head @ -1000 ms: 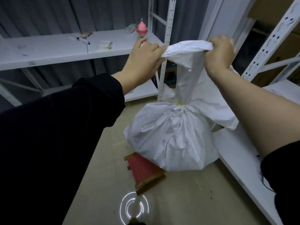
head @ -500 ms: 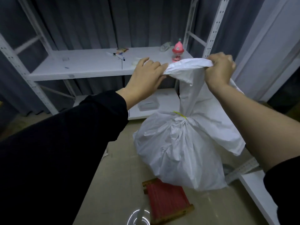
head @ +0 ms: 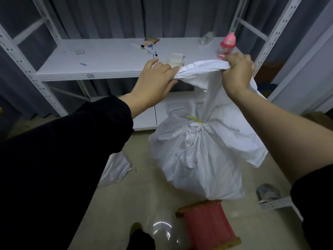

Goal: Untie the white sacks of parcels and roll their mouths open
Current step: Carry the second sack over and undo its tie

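Note:
A full white sack [head: 196,159] hangs from both my hands above the floor. Its neck is cinched by a yellow tie [head: 195,120]. My left hand [head: 155,82] grips the left end of the sack's bunched top edge. My right hand [head: 236,73] grips the right end of that edge in a fist. Loose white cloth droops from the top down the right side to about knee height. The sack's contents are hidden.
A red stool with wooden rails [head: 207,226] stands on the floor just below the sack. Behind it is a white metal rack, its shelf [head: 108,58] bearing pens, a pink bottle [head: 228,45] and small items. Another white sack [head: 115,168] lies at left on the floor.
The view has swung left and the sack has come along with it, still held up by both hands. The stool now shows below the sack rather than behind it.

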